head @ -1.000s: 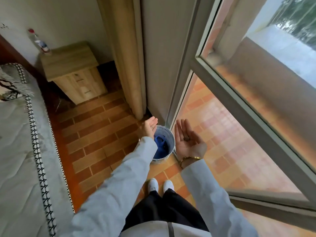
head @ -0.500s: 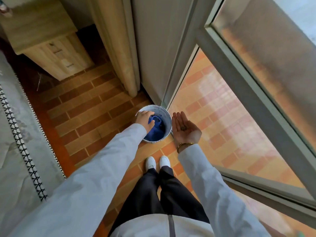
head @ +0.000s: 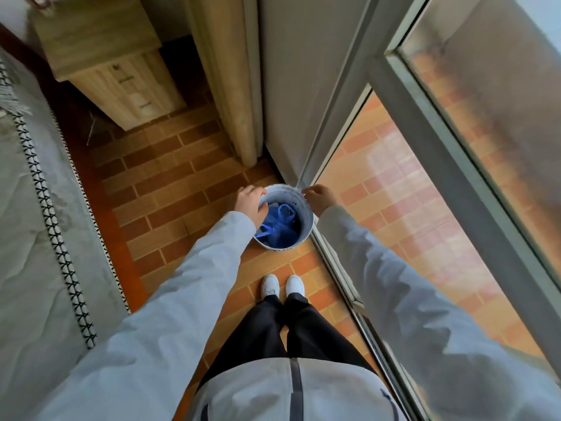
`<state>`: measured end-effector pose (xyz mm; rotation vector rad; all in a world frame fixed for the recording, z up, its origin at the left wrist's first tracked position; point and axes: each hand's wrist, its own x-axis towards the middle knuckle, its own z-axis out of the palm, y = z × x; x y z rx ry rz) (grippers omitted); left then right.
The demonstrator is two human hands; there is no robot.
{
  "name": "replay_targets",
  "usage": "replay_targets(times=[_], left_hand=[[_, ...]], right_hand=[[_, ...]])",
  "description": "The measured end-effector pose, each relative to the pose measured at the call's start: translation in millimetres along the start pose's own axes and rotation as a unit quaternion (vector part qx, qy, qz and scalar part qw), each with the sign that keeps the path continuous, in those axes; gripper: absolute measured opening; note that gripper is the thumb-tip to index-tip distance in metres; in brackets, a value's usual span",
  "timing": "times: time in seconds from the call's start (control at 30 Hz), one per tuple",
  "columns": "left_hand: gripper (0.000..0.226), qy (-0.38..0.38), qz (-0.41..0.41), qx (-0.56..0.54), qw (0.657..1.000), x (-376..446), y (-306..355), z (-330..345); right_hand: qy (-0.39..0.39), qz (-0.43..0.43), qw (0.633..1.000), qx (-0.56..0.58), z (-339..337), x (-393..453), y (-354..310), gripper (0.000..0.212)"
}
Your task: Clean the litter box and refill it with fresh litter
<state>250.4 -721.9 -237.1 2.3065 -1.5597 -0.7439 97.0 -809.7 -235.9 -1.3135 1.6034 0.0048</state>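
Nearest the camera, two pale grey sleeves [head: 188, 299] reach down and forward over black trousers [head: 288, 329] and a pair of white shoes [head: 282, 285] standing on the brick-patterned tile floor [head: 170, 189]. Just beyond the shoes a small white bucket [head: 305, 230] stands upright on the floor, its round mouth facing straight up and its axis vertical, set close against the metal track of the sliding glass door [head: 455, 165] that runs along its right side. A blue plastic bag [head: 280, 224] lies crumpled inside the bucket, its handle loops uppermost.

The left hand [head: 250, 202] is at the bucket's left rim, knuckles up, fingers curled down over the rim into the mouth; whether they pinch the bag or only the rim is hidden by the hand itself. The right hand [head: 318, 199] is over the far right rim, back of the hand up, fingers bent loosely downward, fingertips near the rim; whether it holds anything cannot be seen.

On the left a grey mattress [head: 27, 238] with a black-and-white stitched border runs along the floor's edge. Farther off, a folded beige curtain [head: 224, 74] hangs to the floor just behind the bucket, beside a plain grey wall panel. In the far left corner stands a light wooden nightstand [head: 103, 53] with drawers. Through the glass, matching tiles continue outside.
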Motion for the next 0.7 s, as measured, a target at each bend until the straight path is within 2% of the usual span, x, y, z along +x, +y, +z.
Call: replay_targets(times=[0.1,0.23,0.4,0.5,0.57,0.7], left_hand=[[0.036,-0.018,-0.015,-0.010,1.000,-3.3,-4.7,4.6],[0.037,-0.017,-0.024,-0.014,0.999,-7.4,-5.0,5.3],[0.037,-0.006,-0.010,-0.015,1.000,-10.6,1.2,-4.8],[0.036,0.021,0.014,-0.014,1.000,-12.4,6.8,-14.5],[0.036,0.032,0.024,-0.015,0.999,-14.9,9.0,-22.7],[0.035,0.072,0.062,0.005,0.995,-22.4,11.7,-33.5]], right_hand=[[-0.041,-0.067,0.985,-0.155,-0.9,-4.2,-4.7,0.039],[-0.057,-0.089,0.960,-0.258,-2.9,-5.9,-0.1,0.044],[-0.029,-0.128,0.948,-0.291,-3.0,-12.2,7.5,0.050],[0.021,-0.184,0.947,-0.262,-5.6,-18.2,6.4,0.051],[0.028,-0.215,0.946,-0.243,-11.8,-27.4,4.5,0.053],[0.066,-0.281,0.916,-0.277,-22.1,-53.3,0.4,0.054]])
